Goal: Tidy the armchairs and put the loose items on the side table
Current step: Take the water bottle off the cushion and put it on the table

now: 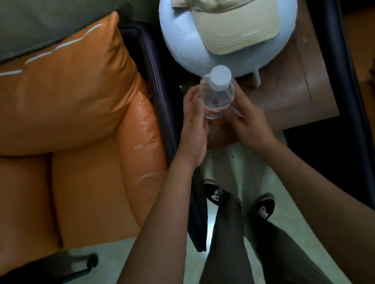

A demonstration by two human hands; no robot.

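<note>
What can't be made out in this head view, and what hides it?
- Head view: the base of the water bottle, hidden by the left hand and right hand; contact with the side table is unclear.
- Head view: the label, blurred.
- Head view: the crown of the beige cap, cut by the top edge.
- Head view: the right armchair, cut by the right edge.

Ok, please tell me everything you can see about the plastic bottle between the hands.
The bottle is small, of clear plastic, with a white cap screwed on and a thin red and white label low on its body. It stands roughly upright, cap toward the camera. The left hand and right hand hold it from either side. It is over the near left corner of the wooden side table; its base is hidden, so whether it rests there cannot be told.
</note>
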